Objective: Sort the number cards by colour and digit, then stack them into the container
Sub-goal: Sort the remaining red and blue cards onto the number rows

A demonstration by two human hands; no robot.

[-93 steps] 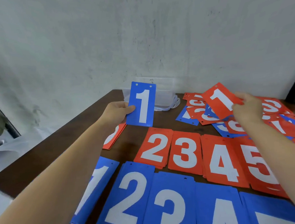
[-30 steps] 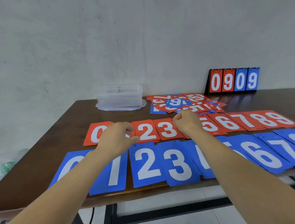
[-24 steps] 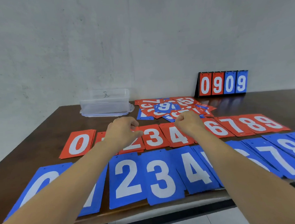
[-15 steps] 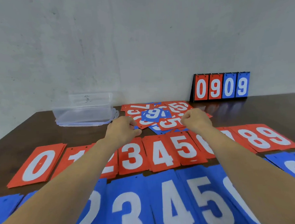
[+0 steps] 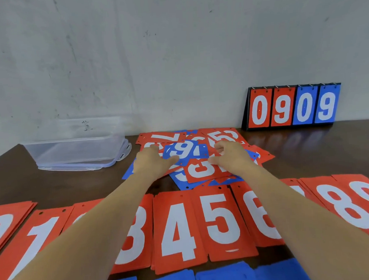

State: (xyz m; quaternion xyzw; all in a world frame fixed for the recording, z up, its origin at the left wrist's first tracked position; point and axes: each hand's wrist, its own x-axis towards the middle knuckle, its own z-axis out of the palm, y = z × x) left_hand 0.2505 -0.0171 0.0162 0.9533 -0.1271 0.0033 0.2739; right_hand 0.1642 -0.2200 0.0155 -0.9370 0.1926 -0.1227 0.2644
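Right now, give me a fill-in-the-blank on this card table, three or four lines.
The scoreboard at the back reads ____. The blue card atop the unsorted pile shows ____. The clear container sits ____ of that pile. The sorted row nearest the pile is coloured ____.
Missing: 0909; 9; left; red.

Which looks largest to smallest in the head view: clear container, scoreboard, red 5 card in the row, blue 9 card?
Largest: clear container
scoreboard and red 5 card look alike, the card being nearer
blue 9 card smallest
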